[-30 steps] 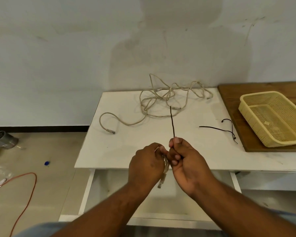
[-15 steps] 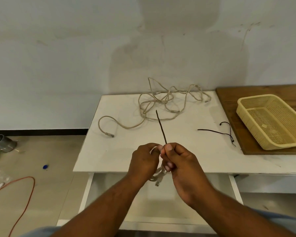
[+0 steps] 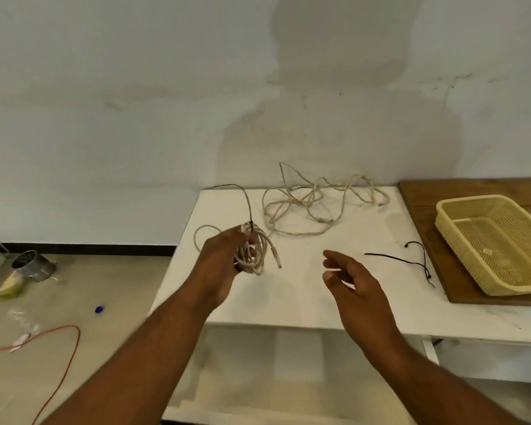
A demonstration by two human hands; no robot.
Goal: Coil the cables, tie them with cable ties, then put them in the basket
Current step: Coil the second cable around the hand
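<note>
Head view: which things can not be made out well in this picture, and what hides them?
Head view:
Coiled cable: the near side is hidden behind the left hand, and both are motion-blurred.
Black cable tie on the coil: its lock is too small to tell if it is tight.
Basket: its right part is cut off by the picture edge.
Spare ties on the table: too thin to count.

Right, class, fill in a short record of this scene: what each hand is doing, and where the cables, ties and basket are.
Left hand: grips coiled cable above the table
Cable tie: black, round the coil, tail sticking up
Right hand: open, holding nothing
Loose cable: tangled at the table's far edge
Spare cable ties: on the table, beside the wooden board
Basket: on the board, no cable inside
</note>
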